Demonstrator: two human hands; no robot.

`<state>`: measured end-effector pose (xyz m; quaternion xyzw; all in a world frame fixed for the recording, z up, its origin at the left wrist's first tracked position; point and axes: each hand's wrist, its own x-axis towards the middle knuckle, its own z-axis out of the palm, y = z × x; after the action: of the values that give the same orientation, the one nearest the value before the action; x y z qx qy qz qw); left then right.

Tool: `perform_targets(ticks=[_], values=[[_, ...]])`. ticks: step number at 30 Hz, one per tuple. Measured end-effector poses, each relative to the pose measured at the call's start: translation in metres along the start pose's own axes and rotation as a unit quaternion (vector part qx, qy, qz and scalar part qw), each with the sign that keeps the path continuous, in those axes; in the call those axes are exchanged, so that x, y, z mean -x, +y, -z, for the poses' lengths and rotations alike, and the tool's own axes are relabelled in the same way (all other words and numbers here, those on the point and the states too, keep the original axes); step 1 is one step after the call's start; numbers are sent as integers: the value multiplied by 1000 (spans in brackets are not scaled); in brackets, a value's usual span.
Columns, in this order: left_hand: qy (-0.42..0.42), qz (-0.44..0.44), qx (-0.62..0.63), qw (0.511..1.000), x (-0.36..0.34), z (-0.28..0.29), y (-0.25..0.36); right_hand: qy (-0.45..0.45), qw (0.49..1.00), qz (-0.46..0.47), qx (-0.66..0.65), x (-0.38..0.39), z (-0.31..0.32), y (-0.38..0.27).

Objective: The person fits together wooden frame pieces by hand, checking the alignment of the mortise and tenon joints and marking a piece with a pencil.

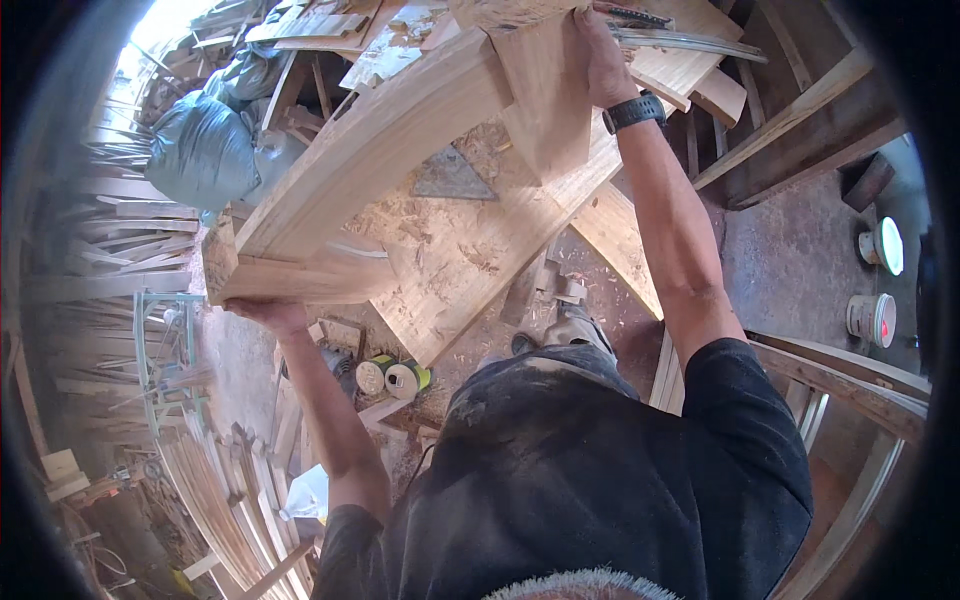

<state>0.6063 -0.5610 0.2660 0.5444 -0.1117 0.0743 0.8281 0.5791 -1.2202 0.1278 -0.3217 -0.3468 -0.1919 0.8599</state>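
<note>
I hold a pale wooden assembly (360,140), a long curved beam with a block at each end, tilted over a wooden work surface (500,250). My left hand (268,310) is closed under its lower-left end. My right hand (605,68), with a black watch on the wrist, is closed on the upper-right end. On the surface beneath the beam are wood shavings (480,255) and a grey triangular piece (450,177).
Plastic bags (205,150) and stacked boards (130,230) fill the left side. Green cans (395,378) and offcuts (560,285) lie on the floor. A wooden rack (780,120) and white buckets (870,318) are at the right; long planks (200,490) stand at the lower left.
</note>
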Motion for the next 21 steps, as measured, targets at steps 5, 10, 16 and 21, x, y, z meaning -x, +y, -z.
perform_targets(ticks=[5,10,16,21], values=[[41,-38,-41,998,21,18,16,308,894,-27,324,-36,-149,27],[-1,-199,-342,918,-2,73,-10,309,916,-43,253,-42,-164,8],[57,-22,-75,995,6,21,10,334,924,-29,185,-38,-135,25],[51,-85,-191,977,6,10,11,342,933,-2,110,-28,-112,44]])
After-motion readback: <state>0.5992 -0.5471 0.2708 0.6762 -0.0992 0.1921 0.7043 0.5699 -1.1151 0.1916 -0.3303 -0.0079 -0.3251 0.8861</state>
